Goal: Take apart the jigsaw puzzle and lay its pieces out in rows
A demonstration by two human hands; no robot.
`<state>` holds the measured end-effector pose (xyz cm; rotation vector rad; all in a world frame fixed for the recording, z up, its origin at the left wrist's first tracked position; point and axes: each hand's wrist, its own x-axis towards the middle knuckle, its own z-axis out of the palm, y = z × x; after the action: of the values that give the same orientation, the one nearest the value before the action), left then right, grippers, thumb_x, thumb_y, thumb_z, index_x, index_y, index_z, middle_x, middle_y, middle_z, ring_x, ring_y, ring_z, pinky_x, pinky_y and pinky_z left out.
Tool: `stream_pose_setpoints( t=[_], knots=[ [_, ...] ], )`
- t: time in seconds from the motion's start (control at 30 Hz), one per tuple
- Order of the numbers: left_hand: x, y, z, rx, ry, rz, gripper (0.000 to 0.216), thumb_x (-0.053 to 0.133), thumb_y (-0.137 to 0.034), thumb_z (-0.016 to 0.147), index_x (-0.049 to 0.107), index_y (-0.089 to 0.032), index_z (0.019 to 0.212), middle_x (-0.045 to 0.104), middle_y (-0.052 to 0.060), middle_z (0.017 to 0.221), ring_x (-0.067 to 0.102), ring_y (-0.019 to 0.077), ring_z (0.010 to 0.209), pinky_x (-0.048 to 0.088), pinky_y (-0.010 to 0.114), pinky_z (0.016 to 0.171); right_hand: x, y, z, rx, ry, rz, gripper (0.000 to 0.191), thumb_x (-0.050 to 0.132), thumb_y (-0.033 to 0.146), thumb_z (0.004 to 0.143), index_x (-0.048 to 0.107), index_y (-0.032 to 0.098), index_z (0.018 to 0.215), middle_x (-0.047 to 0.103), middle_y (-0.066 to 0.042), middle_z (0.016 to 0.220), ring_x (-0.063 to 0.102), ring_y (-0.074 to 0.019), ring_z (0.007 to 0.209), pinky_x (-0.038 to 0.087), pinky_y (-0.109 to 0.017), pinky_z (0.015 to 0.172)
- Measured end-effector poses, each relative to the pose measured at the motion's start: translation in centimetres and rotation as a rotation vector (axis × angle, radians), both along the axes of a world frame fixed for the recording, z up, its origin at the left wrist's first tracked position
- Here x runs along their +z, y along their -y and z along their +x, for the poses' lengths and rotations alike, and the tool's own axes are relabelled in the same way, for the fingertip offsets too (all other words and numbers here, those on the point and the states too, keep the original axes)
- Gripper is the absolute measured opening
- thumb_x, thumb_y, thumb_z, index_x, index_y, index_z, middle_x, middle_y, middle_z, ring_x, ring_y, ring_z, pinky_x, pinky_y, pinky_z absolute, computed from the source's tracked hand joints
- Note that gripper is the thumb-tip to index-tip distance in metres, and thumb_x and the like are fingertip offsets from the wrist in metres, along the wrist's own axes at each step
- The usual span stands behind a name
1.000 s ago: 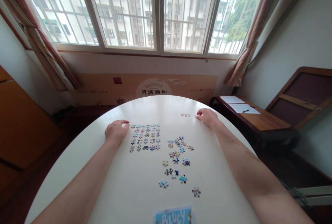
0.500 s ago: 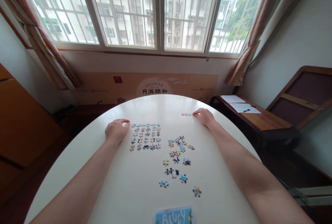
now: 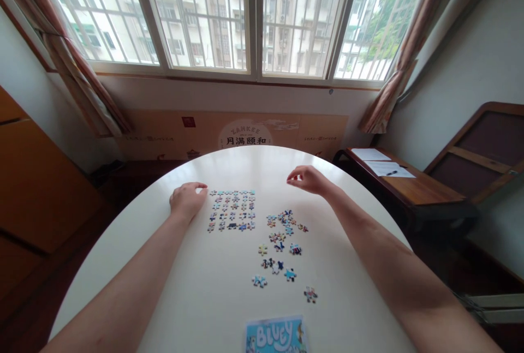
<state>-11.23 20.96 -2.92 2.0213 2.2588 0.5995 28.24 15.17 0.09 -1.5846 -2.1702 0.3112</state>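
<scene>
My left hand [image 3: 188,200] rests on the white table with its fingers loosely bent and apart, holding nothing. Just to its right, jigsaw pieces [image 3: 232,226] lie in several spaced rows. Toward the far right of the tabletop is my right hand [image 3: 309,180], its fingertips drawn together close to the surface. Whatever they pinch, if anything, is too small to make out. The short row of pieces seen there earlier is hidden by this hand. Between my forearms lies a loose scatter of jigsaw pieces [image 3: 279,237], with a single piece [image 3: 310,294] nearer to me.
A blue card or box marked "BLUEY" [image 3: 275,335] lies at the near side of the round white table [image 3: 196,287]. On the right stands a wooden bench [image 3: 429,188] with papers [image 3: 388,169] and a pen. A printed carton panel [image 3: 164,129] runs below the window.
My right hand has moved left over the short row of pieces, which it now covers. My left hand stays beside the rows. The view has tilted slightly.
</scene>
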Motion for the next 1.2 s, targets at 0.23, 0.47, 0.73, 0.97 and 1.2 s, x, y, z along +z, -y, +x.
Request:
stream_pose_setpoints(
  t=[0.23,0.47,0.73,0.97,1.2],
  knots=[
    [0.1,0.3,0.1,-0.008,0.01,0.007,0.035,0.054,-0.038,0.085,0.076,-0.026,0.109,0.069,0.007,0.124,0.059,0.033,0.118,0.044,0.043,0.104,1.3,2.2,-6.4,0.418,0.034,-0.29,0.019,0.073,0.034,0.079,0.08,0.023,0.093,0.071,0.001,0.079,0.06,-0.0079,0.066,0.042,-0.017,0.06],
    [0.1,0.3,0.0,-0.008,0.014,0.018,0.034,0.055,-0.038,0.084,0.077,-0.027,0.108,0.07,0.007,0.123,0.06,0.0336,0.117,0.045,0.044,0.103,0.2,2.1,-7.3,0.36,0.064,-0.329,0.019,0.075,0.031,0.076,0.08,0.021,0.091,0.07,0.001,0.079,0.059,-0.0084,0.067,0.04,-0.018,0.06],
    [0.2,0.3,0.1,-0.004,0.022,0.021,0.034,0.056,-0.037,0.083,0.077,-0.027,0.108,0.069,0.007,0.125,0.06,0.0339,0.118,0.045,0.044,0.103,-0.7,0.4,-5.7,-0.108,0.103,-0.257,0.022,0.069,0.03,0.077,0.079,0.023,0.094,0.073,-0.002,0.093,0.063,-0.0144,0.08,0.043,-0.02,0.066],
    [0.2,0.3,0.0,-0.005,0.022,0.026,0.035,0.056,-0.037,0.083,0.077,-0.027,0.109,0.068,0.007,0.126,0.059,0.034,0.117,0.045,0.044,0.104,-1.1,-1.0,1.1,-0.423,0.126,-0.331,0.018,0.071,0.024,0.073,0.078,0.02,0.089,0.073,-0.003,0.08,0.065,-0.0141,0.073,0.047,-0.022,0.068],
    [0.2,0.1,-0.1,-0.015,0.014,0.045,0.034,0.057,-0.037,0.082,0.077,-0.026,0.107,0.069,0.007,0.125,0.06,0.0346,0.116,0.046,0.045,0.102,-2.2,-1.2,5.8,-0.689,0.113,-0.213,0.022,0.067,0.033,0.079,0.077,0.022,0.095,0.073,-0.007,0.099,0.067,-0.0195,0.088,0.049,-0.026,0.073]
  ],
)
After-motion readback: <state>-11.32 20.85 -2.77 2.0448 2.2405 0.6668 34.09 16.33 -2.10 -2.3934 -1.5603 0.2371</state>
